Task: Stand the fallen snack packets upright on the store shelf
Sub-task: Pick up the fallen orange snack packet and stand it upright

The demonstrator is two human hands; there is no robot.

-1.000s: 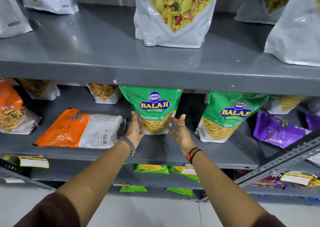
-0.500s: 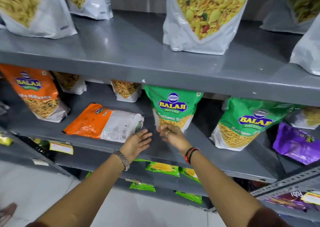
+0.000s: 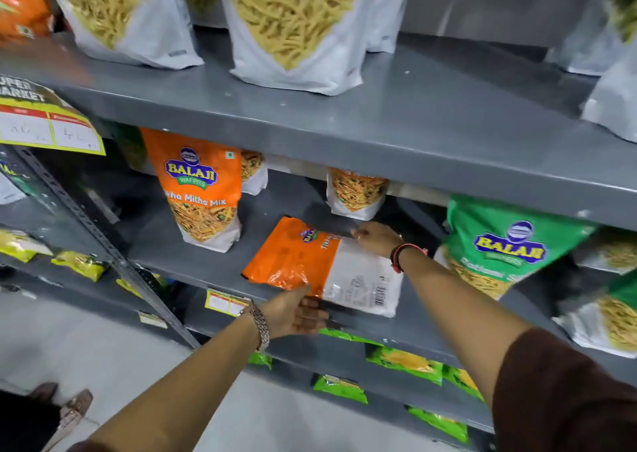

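Note:
An orange and white snack packet [image 3: 320, 265] lies flat, back side up, on the grey middle shelf [image 3: 213, 265]. My left hand [image 3: 293, 310] grips its near edge from below, fingers under the packet. My right hand [image 3: 375, 239] holds its far edge, near the white part. An orange Balaji packet [image 3: 201, 189] stands upright to the left. A green Balaji packet [image 3: 503, 245] stands upright to the right.
Big white pouches of yellow sticks [image 3: 293, 27] stand on the upper shelf [image 3: 396, 131]. Smaller packets [image 3: 356, 193] stand at the back of the middle shelf. Green packets [image 3: 403, 362] lie on lower shelves. A price sign [image 3: 44, 120] hangs at left. A sandalled foot [image 3: 69, 413] is on the floor.
Both hands left the green packet, which stands upright, and moved left onto the fallen orange packet. The view has shifted left and closer.

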